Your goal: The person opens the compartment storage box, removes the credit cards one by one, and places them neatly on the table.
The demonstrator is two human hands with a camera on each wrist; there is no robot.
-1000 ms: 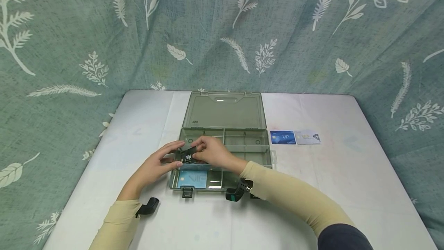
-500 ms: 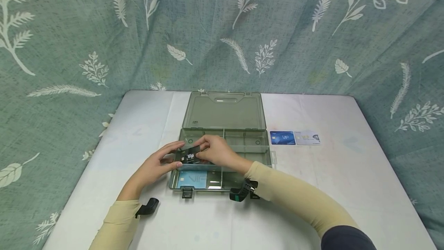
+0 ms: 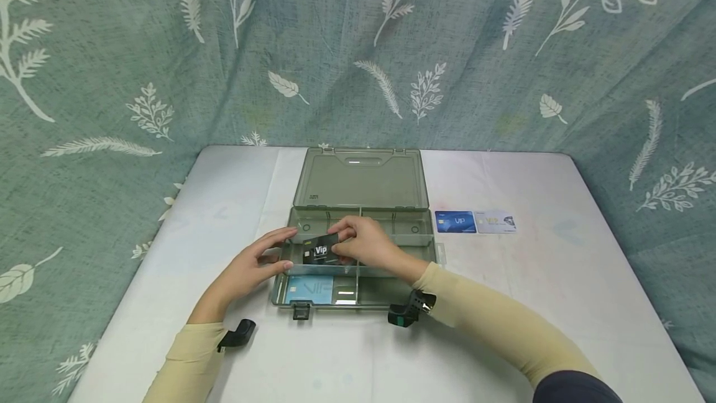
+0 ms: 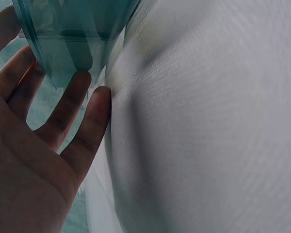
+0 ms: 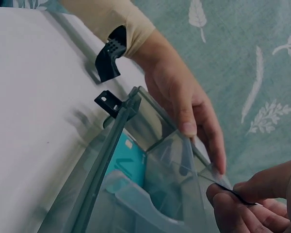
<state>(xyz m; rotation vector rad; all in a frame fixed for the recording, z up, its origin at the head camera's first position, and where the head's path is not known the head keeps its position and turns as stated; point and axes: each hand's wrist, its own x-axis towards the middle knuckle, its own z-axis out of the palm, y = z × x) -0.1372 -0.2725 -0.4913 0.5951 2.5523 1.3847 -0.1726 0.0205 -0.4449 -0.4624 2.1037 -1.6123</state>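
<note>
My right hand (image 3: 369,244) pinches a black "Vip" card (image 3: 317,250) by its right end, between thumb and fingers. The card is over the middle-left compartment of a clear smoky-green plastic box, whose lid (image 3: 363,179) lies open at the back. Seen edge-on in the right wrist view, the black card (image 5: 235,194) looks slightly bent. My left hand (image 3: 253,269) rests its thumb and fingertips along the box's left side. In the left wrist view, that hand's spread fingers (image 4: 72,99) are at the box wall (image 4: 70,58). A light-blue card (image 3: 309,290) lies in the front-left compartment.
A blue VIP card (image 3: 455,222) and a pale silver VIP card (image 3: 495,222) lie side by side on the white table (image 3: 559,303), right of the box. Latches (image 3: 301,311) stick out at the box's front. A green leaf-patterned cloth (image 3: 335,48) hangs behind.
My right hand has moved to the right, drawing the black card away from the box's left wall and my left fingers. The left hand has stayed in place.
</note>
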